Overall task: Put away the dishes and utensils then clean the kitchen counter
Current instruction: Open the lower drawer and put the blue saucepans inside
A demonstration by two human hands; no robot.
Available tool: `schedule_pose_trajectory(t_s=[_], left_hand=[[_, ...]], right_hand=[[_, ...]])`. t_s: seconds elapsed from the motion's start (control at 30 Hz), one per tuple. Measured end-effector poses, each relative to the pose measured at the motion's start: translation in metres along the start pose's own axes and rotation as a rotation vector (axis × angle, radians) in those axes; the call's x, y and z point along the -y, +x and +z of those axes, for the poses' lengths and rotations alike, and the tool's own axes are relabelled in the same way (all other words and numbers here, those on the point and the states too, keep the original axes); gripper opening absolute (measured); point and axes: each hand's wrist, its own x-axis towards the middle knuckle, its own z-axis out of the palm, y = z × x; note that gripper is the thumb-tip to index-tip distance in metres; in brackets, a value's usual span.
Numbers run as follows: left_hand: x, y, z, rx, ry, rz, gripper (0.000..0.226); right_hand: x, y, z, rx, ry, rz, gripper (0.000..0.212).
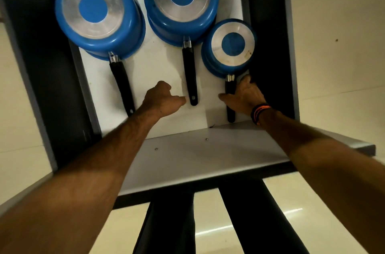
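The small blue saucepan (230, 48) lies upside down at the right of the white drawer floor (158, 66), its black handle (230, 99) under the right hand (242, 96), whose grip curls round it. Two larger blue saucepans (100, 14) (181, 1) lie inverted beside it, to its left. The left hand (164, 98) hovers between their handles, grip loosely curled, holding nothing. The grey drawer front (200, 160) lies nearest the person.

Three upturned blue saucepans (181, 1) in drawer (208, 158) — right hand (243, 95) on smallest's handle (230, 89).
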Motion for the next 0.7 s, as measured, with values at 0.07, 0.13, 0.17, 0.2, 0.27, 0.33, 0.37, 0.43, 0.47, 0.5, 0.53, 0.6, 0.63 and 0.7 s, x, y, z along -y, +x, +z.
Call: schedule_pose_trajectory(t_s=[0.07,0.13,0.17,0.2,0.27,0.33,0.37,0.43,0.47,0.5,0.53,0.6,0.63,0.7], left_hand=[[0.003,-0.014,-0.006,0.004,0.040,0.000,0.075],[0.003,-0.028,-0.013,0.004,0.053,0.012,0.077],[0.004,-0.036,-0.016,-0.005,0.054,0.019,0.077],[0.004,-0.045,-0.020,-0.017,0.058,0.029,0.076],[0.006,-0.065,-0.024,-0.041,0.063,0.054,0.073],[0.009,-0.084,-0.027,-0.050,0.061,0.082,0.073],[0.013,-0.094,-0.026,-0.050,0.061,0.099,0.073],[0.018,-0.115,-0.022,-0.065,0.101,0.132,0.074],[0.021,-0.128,-0.019,-0.087,0.134,0.140,0.074],[0.026,-0.142,-0.014,-0.125,0.165,0.151,0.075],[0.029,-0.154,-0.012,-0.144,0.189,0.164,0.076],[0.039,-0.180,0.000,-0.200,0.224,0.193,0.078],[0.046,-0.193,0.006,-0.233,0.237,0.204,0.079],[0.060,-0.215,0.015,-0.309,0.249,0.229,0.078]], right_hand=[[0.003,-0.017,-0.008,0.038,-0.037,-0.032,0.093],[0.007,-0.034,-0.014,0.062,-0.082,-0.095,0.090],[0.009,-0.042,-0.017,0.066,-0.107,-0.130,0.087],[0.011,-0.052,-0.020,0.061,-0.124,-0.162,0.085],[0.014,-0.070,-0.025,0.041,-0.127,-0.215,0.083],[0.017,-0.086,-0.029,0.043,-0.121,-0.253,0.078],[0.016,-0.094,-0.029,0.047,-0.136,-0.273,0.074],[0.009,-0.114,-0.030,0.040,-0.172,-0.325,0.065],[0.002,-0.125,-0.029,0.016,-0.184,-0.351,0.060],[-0.006,-0.139,-0.027,-0.033,-0.203,-0.400,0.055],[-0.012,-0.150,-0.025,-0.082,-0.225,-0.444,0.051],[-0.031,-0.176,-0.020,-0.191,-0.228,-0.501,0.049],[-0.041,-0.187,-0.017,-0.240,-0.222,-0.522,0.051],[-0.055,-0.206,-0.010,-0.344,-0.265,-0.602,0.055]])
